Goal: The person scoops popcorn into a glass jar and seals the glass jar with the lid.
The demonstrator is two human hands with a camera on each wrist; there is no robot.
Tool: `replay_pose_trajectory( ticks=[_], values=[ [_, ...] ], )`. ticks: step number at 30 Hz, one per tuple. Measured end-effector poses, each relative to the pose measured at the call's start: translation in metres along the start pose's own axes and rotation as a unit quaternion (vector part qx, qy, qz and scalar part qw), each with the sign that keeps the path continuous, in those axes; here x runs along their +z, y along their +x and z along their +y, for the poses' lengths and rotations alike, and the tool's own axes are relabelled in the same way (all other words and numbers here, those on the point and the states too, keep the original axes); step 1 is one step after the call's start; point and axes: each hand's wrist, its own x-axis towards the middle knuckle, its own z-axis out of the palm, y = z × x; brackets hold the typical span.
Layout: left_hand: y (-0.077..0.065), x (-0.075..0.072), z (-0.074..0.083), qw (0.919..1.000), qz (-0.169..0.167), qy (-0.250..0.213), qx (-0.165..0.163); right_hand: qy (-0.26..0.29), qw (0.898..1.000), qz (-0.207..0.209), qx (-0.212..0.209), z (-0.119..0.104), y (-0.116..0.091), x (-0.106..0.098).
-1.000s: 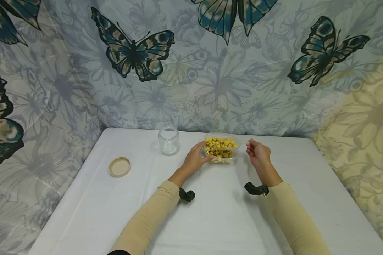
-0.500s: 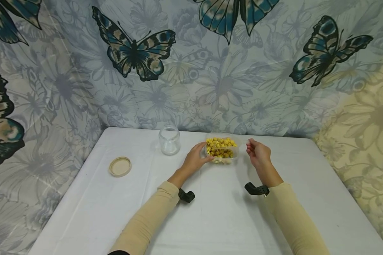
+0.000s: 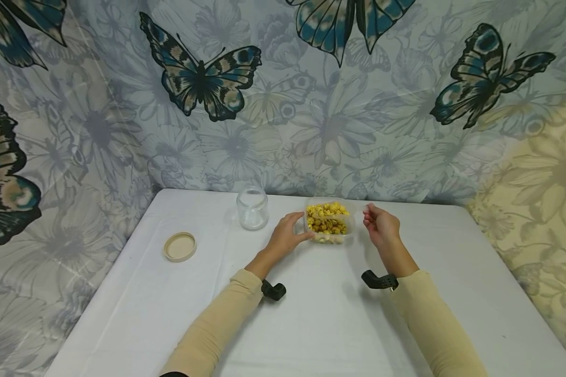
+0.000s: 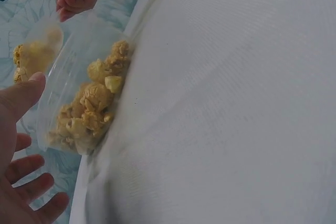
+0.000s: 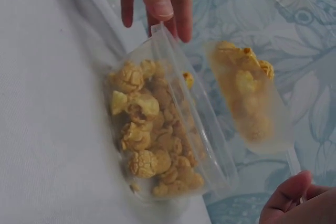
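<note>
A clear plastic tub (image 3: 307, 235) of caramel popcorn (image 5: 142, 163) sits at the table's far side. My left hand (image 3: 285, 233) is at the tub's left end with thumb and fingers spread apart. Its thumb (image 5: 159, 6) is right by the tub's corner tab in the right wrist view, and the other fingers (image 4: 34, 187) are splayed in the left wrist view. My right hand (image 3: 382, 225) pinches the thin handle of a frosted, translucent scoop (image 5: 252, 129). Popcorn fills the scoop, which is held over the tub.
A glass jar (image 3: 252, 209) without a lid stands left of the tub. A round beige lid (image 3: 180, 247) lies further left on the white tablecloth (image 3: 311, 324). Butterfly-patterned fabric (image 3: 330, 131) rises just behind the table's far edge.
The left hand has eased slightly away from the tub's left end, its fingers loosening. The right hand and scoop stay nearly still. The head view has shifted a little.
</note>
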Motion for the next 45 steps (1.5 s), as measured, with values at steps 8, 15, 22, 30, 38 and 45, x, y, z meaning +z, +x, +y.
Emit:
replay_pose_trajectory(
  ticks=[8, 15, 22, 30, 38, 45],
  values=[
    [-0.002, -0.008, 0.008, 0.9998, 0.013, 0.013, 0.006, 0.01, 1.0, -0.006, 0.002, 0.0, -0.003, 0.005],
    [-0.002, -0.019, 0.014, 0.9992, 0.027, 0.026, 0.011, 0.022, 0.999, -0.024, -0.004, -0.003, -0.003, 0.011],
    [-0.003, -0.03, 0.019, 0.9991, 0.037, 0.018, 0.002, 0.027, 0.999, -0.043, -0.001, -0.006, -0.004, 0.019],
    [-0.003, -0.046, 0.023, 0.9996, 0.002, 0.027, -0.011, 0.037, 0.997, -0.068, -0.004, -0.005, -0.008, 0.028],
    [-0.005, -0.056, 0.025, 0.9992, 0.033, 0.018, 0.013, 0.046, 0.996, -0.078, 0.001, -0.006, -0.008, 0.036],
    [-0.009, -0.065, 0.025, 0.9965, 0.068, 0.023, 0.044, 0.053, 0.995, -0.088, 0.003, -0.002, -0.009, 0.044]
  ],
)
